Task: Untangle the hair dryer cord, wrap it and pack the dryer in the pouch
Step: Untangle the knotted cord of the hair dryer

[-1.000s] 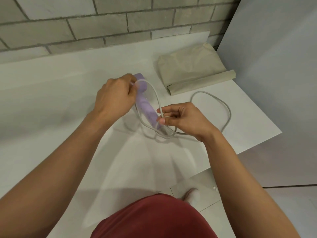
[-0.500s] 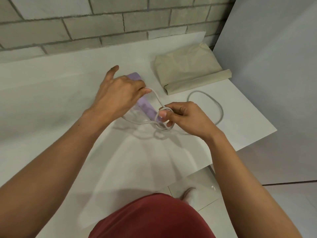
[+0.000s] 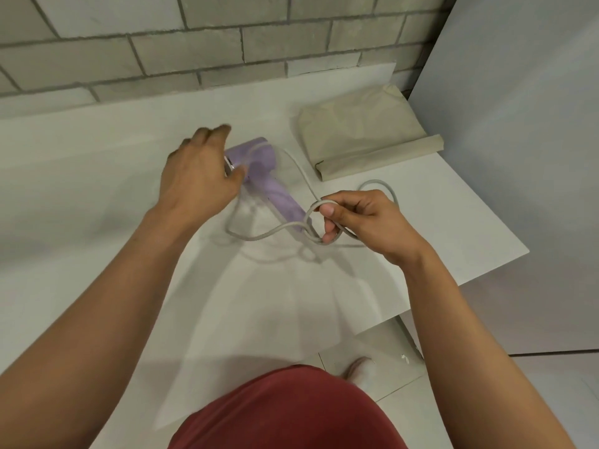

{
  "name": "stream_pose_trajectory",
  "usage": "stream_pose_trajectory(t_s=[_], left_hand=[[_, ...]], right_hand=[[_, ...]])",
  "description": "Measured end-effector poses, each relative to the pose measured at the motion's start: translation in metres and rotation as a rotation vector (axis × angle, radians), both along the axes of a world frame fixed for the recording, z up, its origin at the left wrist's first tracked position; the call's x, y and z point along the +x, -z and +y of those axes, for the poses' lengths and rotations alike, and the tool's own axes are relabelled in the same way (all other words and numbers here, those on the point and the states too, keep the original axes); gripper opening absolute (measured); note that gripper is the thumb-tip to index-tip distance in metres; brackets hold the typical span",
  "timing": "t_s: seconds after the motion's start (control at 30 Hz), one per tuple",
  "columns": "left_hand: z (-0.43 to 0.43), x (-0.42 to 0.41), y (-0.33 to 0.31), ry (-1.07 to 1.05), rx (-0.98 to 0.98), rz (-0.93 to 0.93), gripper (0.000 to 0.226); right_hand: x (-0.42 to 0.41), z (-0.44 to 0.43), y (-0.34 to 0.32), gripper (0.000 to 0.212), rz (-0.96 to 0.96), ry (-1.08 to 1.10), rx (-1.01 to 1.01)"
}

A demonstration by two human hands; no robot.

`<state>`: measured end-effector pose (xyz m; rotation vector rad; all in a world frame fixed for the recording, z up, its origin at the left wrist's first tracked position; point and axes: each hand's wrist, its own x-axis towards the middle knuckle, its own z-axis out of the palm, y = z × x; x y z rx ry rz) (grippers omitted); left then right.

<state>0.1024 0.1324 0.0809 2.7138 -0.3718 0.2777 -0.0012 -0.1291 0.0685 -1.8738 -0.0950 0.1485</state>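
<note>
A lilac hair dryer [image 3: 264, 176] lies on the white table [image 3: 97, 163], head towards the wall, handle pointing towards my right hand. Its grey cord [image 3: 259, 236] loops loosely over the head and around the handle, then trails right in a curve. My right hand [image 3: 363, 222] pinches the cord where the loops cross at the handle's end. My left hand [image 3: 201, 173] hovers over the dryer's head with fingers spread and relaxed, thumb near the nozzle end, holding nothing. The beige pouch [image 3: 359, 137] lies flat at the back right.
A brick wall [image 3: 194, 43] runs along the table's far edge. A grey panel [image 3: 518, 124] stands at the right, close behind the pouch. The table's right edge [image 3: 505, 257] lies just beyond my right hand, with tiled floor below.
My left hand let go of the cord and dryer head and moved left with fingers opening. The dryer now lies uncovered on the table. My right hand kept its pinch on the cord.
</note>
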Motion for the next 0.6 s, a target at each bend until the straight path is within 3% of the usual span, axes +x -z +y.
stream_pose_trajectory(t_s=[0.03, 0.1, 0.2, 0.27, 0.43, 0.6], left_hand=[[-0.002, -0.002, -0.004, 0.091, -0.012, -0.047, 0.064], [-0.009, -0.008, -0.011, 0.358, 0.013, -0.168, 0.072], [-0.029, -0.017, -0.013, 0.725, 0.235, -0.207, 0.056], [-0.039, -0.021, -0.008, 0.819, 0.286, -0.172, 0.046], [-0.039, -0.019, -0.007, 0.639, 0.207, -0.229, 0.048], [-0.03, -0.024, -0.011, 0.303, -0.102, -0.104, 0.036]], right_hand=[[0.0, 0.001, -0.001, 0.018, 0.002, -0.014, -0.008], [0.0, 0.002, -0.002, 0.018, 0.001, -0.044, -0.033], [0.0, 0.003, -0.004, 0.019, -0.01, -0.056, -0.023], [0.0, 0.004, -0.006, 0.02, -0.021, -0.041, -0.006], [0.0, -0.001, -0.007, 0.017, -0.026, 0.022, 0.016], [-0.002, -0.003, -0.008, 0.017, -0.019, -0.004, 0.008]])
